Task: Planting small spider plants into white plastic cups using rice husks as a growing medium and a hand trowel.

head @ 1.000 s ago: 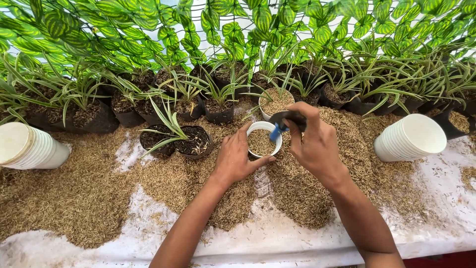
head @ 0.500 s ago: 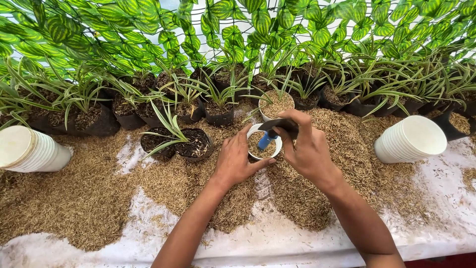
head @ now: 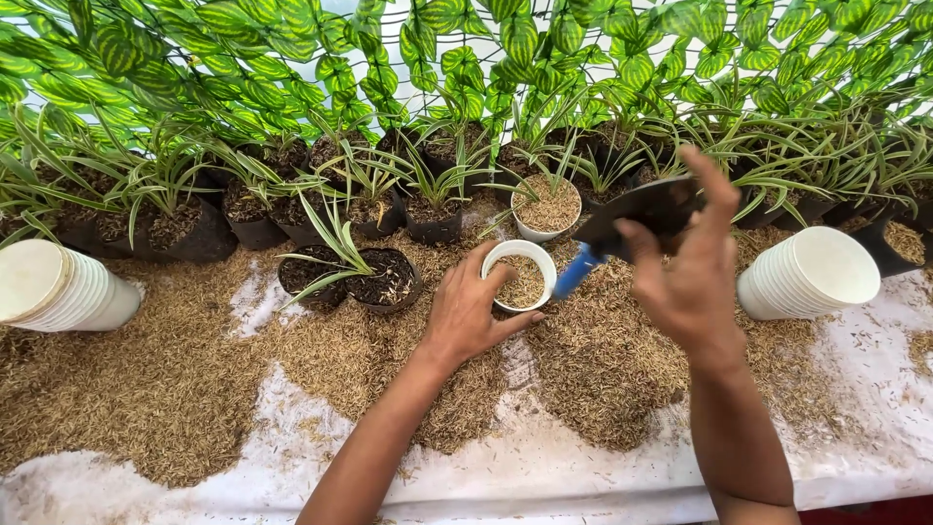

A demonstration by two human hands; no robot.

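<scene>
Since the earlier frame, the dark trowel with the blue handle (head: 632, 219) is being lifted up and away from the small white plastic cup (head: 520, 275), held in the curled fingers of the right hand (head: 685, 277). The cup, now partly filled with tan husk, is being steadied on the husk-strewn white table (head: 544, 472) by the left hand (head: 468, 316), fingers wrapped round its rim. Filling is being judged as nearly finished.

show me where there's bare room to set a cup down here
Bare white table runs along the near edge, below the husk heaps. A small clear patch sits left of the black grow bag. The back row of potted plants is crowded.
</scene>
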